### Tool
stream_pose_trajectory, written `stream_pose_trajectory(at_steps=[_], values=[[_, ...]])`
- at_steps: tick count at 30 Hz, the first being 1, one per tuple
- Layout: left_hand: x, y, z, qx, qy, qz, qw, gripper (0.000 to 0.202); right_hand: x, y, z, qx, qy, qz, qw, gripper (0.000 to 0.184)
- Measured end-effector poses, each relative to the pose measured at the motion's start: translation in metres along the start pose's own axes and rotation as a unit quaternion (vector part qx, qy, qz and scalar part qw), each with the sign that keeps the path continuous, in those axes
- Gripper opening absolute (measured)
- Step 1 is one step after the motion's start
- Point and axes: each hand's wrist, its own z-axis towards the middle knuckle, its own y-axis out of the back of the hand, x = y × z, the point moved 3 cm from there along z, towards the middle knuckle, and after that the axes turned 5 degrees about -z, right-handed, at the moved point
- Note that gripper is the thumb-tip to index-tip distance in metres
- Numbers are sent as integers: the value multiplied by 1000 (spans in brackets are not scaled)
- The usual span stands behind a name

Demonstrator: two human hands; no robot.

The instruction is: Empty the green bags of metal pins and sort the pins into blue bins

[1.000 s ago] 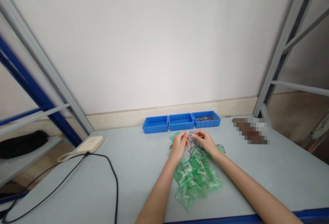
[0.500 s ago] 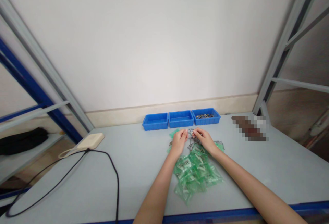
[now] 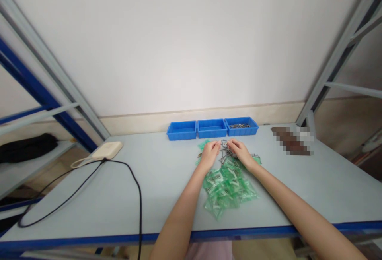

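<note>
L hand [image 3: 209,155], R hand [image 3: 241,152], fingers pinched over metal parts [image 3: 224,151], grip unclear, green bags [image 3: 225,186] below

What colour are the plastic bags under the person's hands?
The plastic bags are translucent green, clearest in the head view.
</note>
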Motion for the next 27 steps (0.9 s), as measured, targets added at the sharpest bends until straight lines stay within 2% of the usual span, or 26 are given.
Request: stream_pose_trajectory(at_steps=[5,13,16,19,21,24,25,27], values=[[-5,1,0,7,-1,14,1000,52,-1,-2,0,42,-37,23,998,48],[-8,1,-3,12,-6,47,999,55,5,0,-4,45,-39,39,997,48],[-9,1,-4,18,-10,41,999,53,4,0,-6,39,-26,41,998,44],[-8,3,-3,10,-8,31,999,48,2,4,0,20,6,2,1000,43],[-5,7,-1,-16,-4,26,1000,47,1,16,13,-23,33,-48,998,43],[-1,18,3,-62,-1,15,998,48,5,49,40,-126,35,-147,981,47],[0,21,4,-73,0,10,997,49,7,63,49,-153,20,-198,968,49],[2,26,6,-84,3,5,996,48,11,88,62,-192,-31,-325,925,49]])
